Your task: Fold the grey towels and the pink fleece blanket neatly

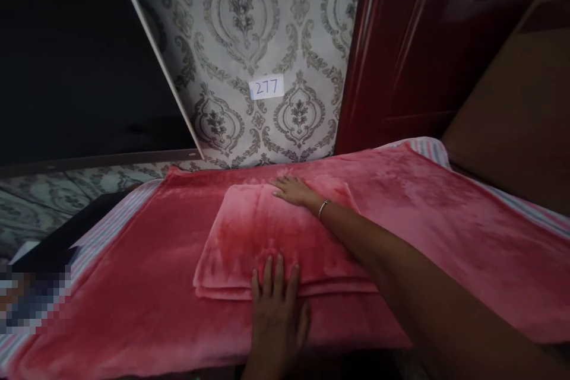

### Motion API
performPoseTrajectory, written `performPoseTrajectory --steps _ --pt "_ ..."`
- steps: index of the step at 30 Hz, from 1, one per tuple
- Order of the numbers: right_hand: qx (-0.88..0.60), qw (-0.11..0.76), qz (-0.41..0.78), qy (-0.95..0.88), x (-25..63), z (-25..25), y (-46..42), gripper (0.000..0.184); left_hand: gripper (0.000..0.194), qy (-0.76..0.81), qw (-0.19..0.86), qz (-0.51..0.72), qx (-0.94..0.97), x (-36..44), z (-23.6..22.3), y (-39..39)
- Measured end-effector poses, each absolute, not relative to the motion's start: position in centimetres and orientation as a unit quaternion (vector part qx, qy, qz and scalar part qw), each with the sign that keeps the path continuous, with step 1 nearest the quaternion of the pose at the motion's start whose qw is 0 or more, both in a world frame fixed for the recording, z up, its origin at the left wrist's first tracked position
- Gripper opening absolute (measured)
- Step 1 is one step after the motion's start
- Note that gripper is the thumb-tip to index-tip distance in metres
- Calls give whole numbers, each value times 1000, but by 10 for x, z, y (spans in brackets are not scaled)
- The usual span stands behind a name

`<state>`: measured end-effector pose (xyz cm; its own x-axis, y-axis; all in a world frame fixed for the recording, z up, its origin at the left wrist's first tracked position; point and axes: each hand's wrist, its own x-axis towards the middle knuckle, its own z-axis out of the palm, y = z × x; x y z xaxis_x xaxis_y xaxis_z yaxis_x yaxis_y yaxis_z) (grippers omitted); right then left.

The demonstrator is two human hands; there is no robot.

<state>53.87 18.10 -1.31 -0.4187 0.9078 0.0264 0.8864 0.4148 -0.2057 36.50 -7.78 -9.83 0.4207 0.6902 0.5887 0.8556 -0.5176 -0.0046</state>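
Observation:
A plush pink-red cloth (249,237), folded into a flat layered block, lies on a larger pink-red plush blanket (146,273) spread over the surface. My left hand (276,303) rests with fingers spread on the near edge of the folded cloth. Across its far edge reaches my right hand (294,191), laid flat with fingers stretched out and a thin bracelet (323,208) on the wrist. Neither hand grips anything. The right forearm hides part of the folded cloth's right side.
A striped cloth (118,219) shows beneath the blanket at its edges. Behind are a large dark screen (89,59), patterned wallpaper (243,18) with a paper label (267,86) reading 277, and a dark red door (414,41). A brown panel (516,107) stands at the right.

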Motion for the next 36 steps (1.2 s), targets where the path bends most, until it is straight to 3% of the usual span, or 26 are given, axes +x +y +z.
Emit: performPoseTrajectory --steps 5,14,20,26,36 --pt "-480 111 59 -868 553 -1 126 62 68 -465 154 -289 -822 364 -100 -76" --pt "-398 92 131 -903 617 -14 35 53 63 -382 136 -317 -857 412 -83 -73" --pt "-424 76 103 -896 642 -22 66 57 83 -381 133 -256 -878 451 -90 -81" --pt "-492 110 71 -861 661 -35 121 58 83 -378 137 -232 -886 447 -92 -85" --pt "-615 180 133 -756 691 -72 179 57 82 -392 122 -223 -884 450 -88 -88"
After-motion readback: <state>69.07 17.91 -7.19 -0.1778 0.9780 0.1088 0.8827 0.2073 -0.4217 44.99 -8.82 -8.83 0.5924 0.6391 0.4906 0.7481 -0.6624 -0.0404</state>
